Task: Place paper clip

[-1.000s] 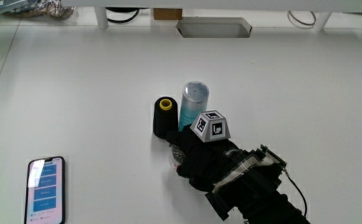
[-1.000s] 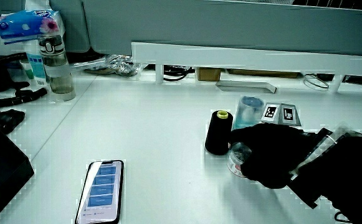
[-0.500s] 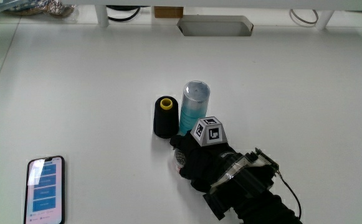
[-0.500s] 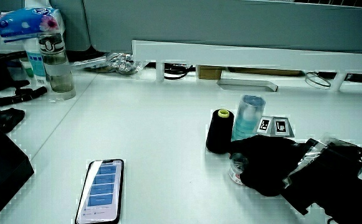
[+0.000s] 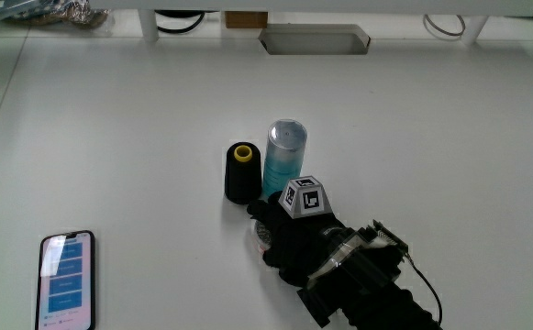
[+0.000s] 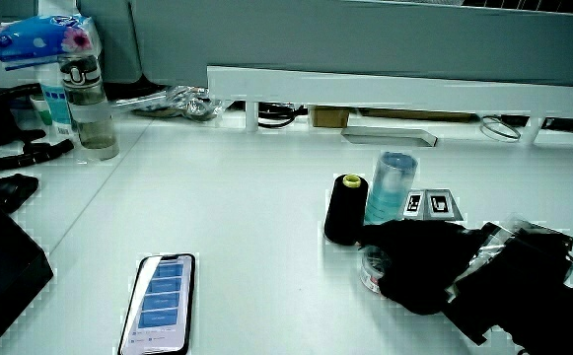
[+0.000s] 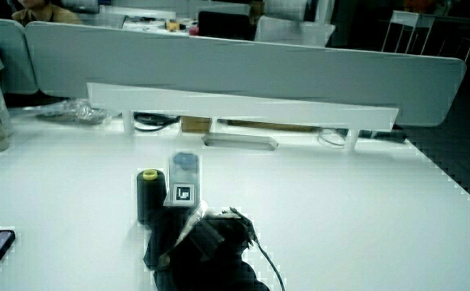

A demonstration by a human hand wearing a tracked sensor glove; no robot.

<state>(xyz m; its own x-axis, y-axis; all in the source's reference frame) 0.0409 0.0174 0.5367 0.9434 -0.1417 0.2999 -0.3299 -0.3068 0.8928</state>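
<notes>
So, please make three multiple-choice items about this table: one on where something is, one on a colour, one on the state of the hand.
1. Where is the phone?
A. on the black spool
B. flat on the table, nearer to the person than the black spool
C. under the hand

2. What colour is the top of the black spool?
A. yellow
B. red
C. white

3. What is the hand doing?
A. lying flat on the phone
B. raised high over the blue bottle
C. closed around a small clear container beside the black spool

Answers: 1 B, it lies apart near the table's edge; 2 A, its core shows yellow; 3 C, the fingers wrap it beside the blue bottle.
</notes>
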